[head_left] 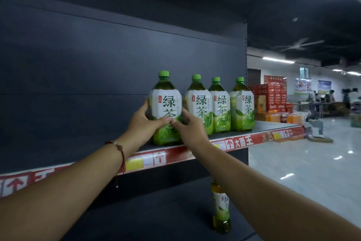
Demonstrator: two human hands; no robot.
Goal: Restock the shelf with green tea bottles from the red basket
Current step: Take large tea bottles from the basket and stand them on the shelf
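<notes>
Gripping one green tea bottle (165, 108): left hand (143, 121), right hand (190, 125); liquid nearly full.

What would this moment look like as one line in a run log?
stage: placing | left hand: grips leftmost bottle | right hand: grips same bottle | shelf: four bottles upright | red basket: unseen

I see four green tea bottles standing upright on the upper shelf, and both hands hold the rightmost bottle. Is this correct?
Not quite. The head view shows four upright bottles on the upper shelf, but the left hand and right hand hold the leftmost bottle, not the rightmost bottle, which nobody touches.
</notes>
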